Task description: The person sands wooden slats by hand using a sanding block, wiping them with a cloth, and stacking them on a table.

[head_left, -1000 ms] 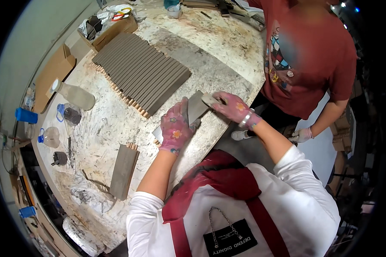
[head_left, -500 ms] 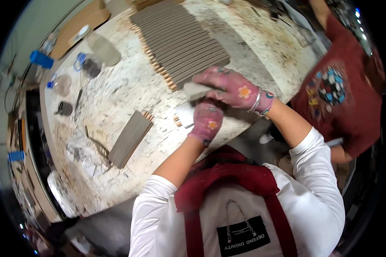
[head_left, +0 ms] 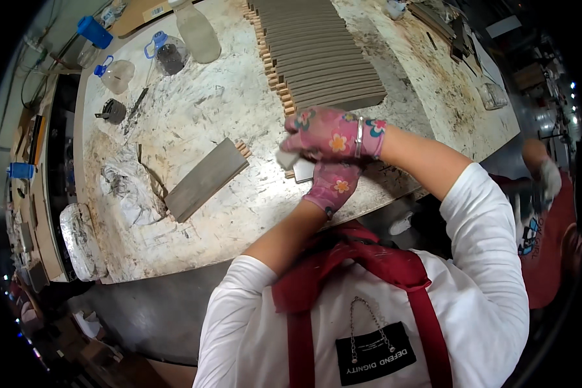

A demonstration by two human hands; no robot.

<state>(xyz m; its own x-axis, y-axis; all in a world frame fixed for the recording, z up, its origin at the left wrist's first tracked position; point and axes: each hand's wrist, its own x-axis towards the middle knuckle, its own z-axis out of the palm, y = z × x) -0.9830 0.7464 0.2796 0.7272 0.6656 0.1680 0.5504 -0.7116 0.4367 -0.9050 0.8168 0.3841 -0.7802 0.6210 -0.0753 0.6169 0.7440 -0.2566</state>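
Observation:
My right hand (head_left: 333, 134), in a pink flowered glove, is closed around a pale grey pad or folded cloth (head_left: 287, 158); its exact kind is unclear. Just below, touching it, is my left hand (head_left: 335, 185) in a matching glove, its fingers mostly hidden by the right hand. Beside my left hand lies a small bright-faced piece (head_left: 304, 170) with wooden pegs at one end, largely covered by my hands. To the left, a loose grey-brown board (head_left: 207, 180) with wooden pegs at its upper end rests on the worktable (head_left: 239, 223).
Many similar boards form a row (head_left: 326, 55) at the back. Back left stand a tall jar (head_left: 197, 32), blue-handled jugs (head_left: 168, 55) and a small dark cup (head_left: 114, 111). Crumpled plastic (head_left: 130, 187) lies at left. A person in a dark red shirt (head_left: 549, 258) is at right.
The view has turned, shifting the table contents within the picture. My right hand stays over my left, with the pale pad lower against the bright-faced piece. The other person appears farther down at right.

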